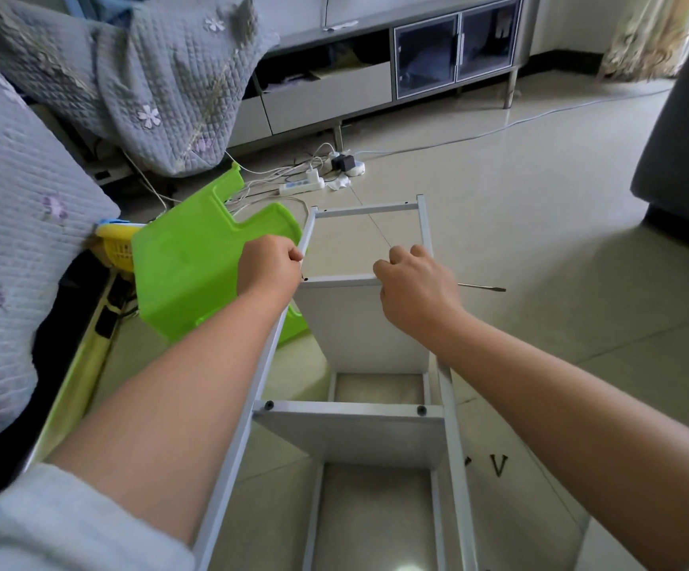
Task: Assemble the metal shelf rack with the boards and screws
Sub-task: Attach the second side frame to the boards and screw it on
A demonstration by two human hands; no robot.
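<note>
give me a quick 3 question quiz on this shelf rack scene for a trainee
1. True or false: the left hand grips the rack's left metal post.
2. Which tool lies on the floor just right of the right hand? A) hammer B) screwdriver C) wrench
3. Fill in: loose black screws lie on the floor to the ____ of the rack.

Key
1. True
2. B
3. right
</note>
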